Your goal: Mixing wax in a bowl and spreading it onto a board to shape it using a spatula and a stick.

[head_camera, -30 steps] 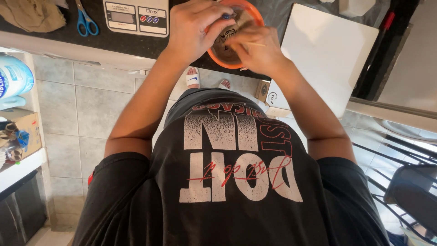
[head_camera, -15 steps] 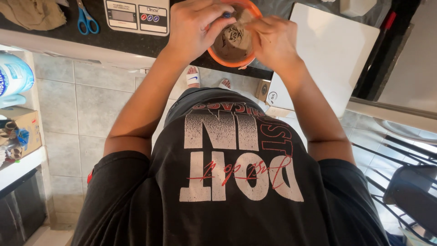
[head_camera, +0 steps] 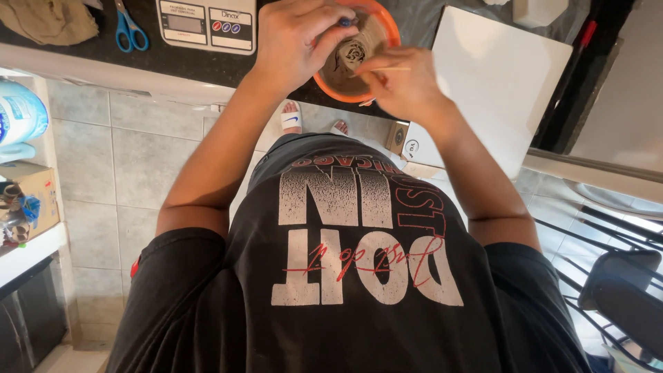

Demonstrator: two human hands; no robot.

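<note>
An orange bowl [head_camera: 388, 29] stands on the dark counter [head_camera: 76, 59] at the top of the view, with a brown mass and a small swirled lump [head_camera: 353, 52] inside. My left hand [head_camera: 297, 38] curls over the bowl's left rim and grips it. A small blue item [head_camera: 343, 22] shows at its fingertips. My right hand [head_camera: 407, 86] is at the bowl's lower right edge, pinching a thin wooden stick [head_camera: 388, 68] that points left over the bowl.
On the counter lie a white kitchen scale [head_camera: 207, 24], blue scissors [head_camera: 128, 29], a beige cloth [head_camera: 48, 19] and a white board [head_camera: 501, 76]. A shelf with a bottle [head_camera: 17, 117] and box [head_camera: 34, 197] is at left. A dark chair [head_camera: 621, 297] stands at right.
My right hand has drawn back from over the bowl toward its lower right edge, with the stick now lying across the rim. My left hand has stayed on the bowl.
</note>
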